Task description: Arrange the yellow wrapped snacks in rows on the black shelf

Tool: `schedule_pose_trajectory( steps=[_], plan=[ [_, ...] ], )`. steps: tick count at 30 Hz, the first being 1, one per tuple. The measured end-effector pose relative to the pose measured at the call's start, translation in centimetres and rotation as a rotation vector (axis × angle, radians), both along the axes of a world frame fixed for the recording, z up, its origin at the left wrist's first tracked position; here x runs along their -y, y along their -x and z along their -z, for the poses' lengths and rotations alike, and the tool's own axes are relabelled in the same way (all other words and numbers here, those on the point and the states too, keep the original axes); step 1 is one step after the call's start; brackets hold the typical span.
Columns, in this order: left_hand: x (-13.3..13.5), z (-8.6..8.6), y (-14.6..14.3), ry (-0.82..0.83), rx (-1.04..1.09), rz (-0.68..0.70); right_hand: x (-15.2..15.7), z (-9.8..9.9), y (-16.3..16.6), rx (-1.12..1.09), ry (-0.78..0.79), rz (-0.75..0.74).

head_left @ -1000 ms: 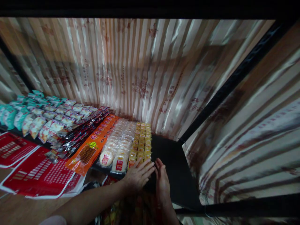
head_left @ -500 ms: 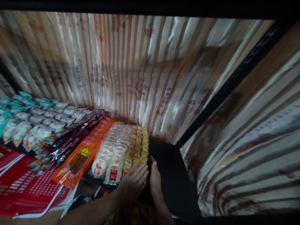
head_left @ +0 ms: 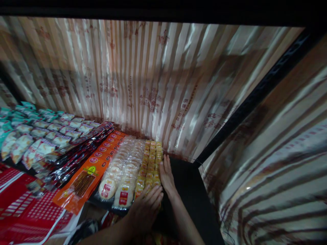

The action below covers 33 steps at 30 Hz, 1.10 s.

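Rows of small yellow-wrapped snack packets (head_left: 150, 163) stand on the black shelf (head_left: 186, 197). Across their front end lies my left hand (head_left: 147, 204), its fingers stretched out and touching the nearest packets. My right hand (head_left: 167, 173) rests flat along the right side of the same rows, fingers straight and pointing to the back. Neither hand grips a packet. To the left of the yellow packets are two rows of round white crackers in clear wrappers (head_left: 124, 194). Beside those lies a row of orange snack bags (head_left: 84, 182).
Dark red packets (head_left: 74, 163) and white snack bags (head_left: 41, 146) fill the shelf further left, with teal bags (head_left: 7, 126) beyond. A red plastic basket (head_left: 33, 207) is at the lower left. Behind hangs a striped curtain (head_left: 150, 81); a black post (head_left: 245, 105) stands at right.
My right hand has slid back along the right side of the yellow packets. My left hand stays at their front end. The view has shifted slightly.
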<state>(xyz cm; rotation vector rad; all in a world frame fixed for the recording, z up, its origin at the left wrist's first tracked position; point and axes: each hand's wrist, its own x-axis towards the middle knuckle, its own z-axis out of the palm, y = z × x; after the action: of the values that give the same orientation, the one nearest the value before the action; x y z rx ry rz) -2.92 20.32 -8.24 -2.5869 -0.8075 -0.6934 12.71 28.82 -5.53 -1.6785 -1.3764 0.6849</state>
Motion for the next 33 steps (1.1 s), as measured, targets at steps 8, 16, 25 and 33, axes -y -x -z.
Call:
schedule_pose_trajectory(
  steps=[8,16,25,33],
  plan=[
    [0.1,-0.7,0.0,-0.042,0.04,-0.01,-2.7,-1.4,1.3,0.58,0.209,-0.18],
    [0.0,-1.0,0.1,-0.053,0.035,-0.016,-4.6,-2.8,1.6,0.748,0.226,-0.152],
    [-0.5,-0.1,-0.2,-0.073,0.032,-0.001,-6.1,-2.7,1.8,0.836,0.227,-0.177],
    [-1.0,0.4,-0.4,-0.125,0.012,-0.011,-8.3,-1.8,1.0,0.816,0.237,-0.143]
  ],
)
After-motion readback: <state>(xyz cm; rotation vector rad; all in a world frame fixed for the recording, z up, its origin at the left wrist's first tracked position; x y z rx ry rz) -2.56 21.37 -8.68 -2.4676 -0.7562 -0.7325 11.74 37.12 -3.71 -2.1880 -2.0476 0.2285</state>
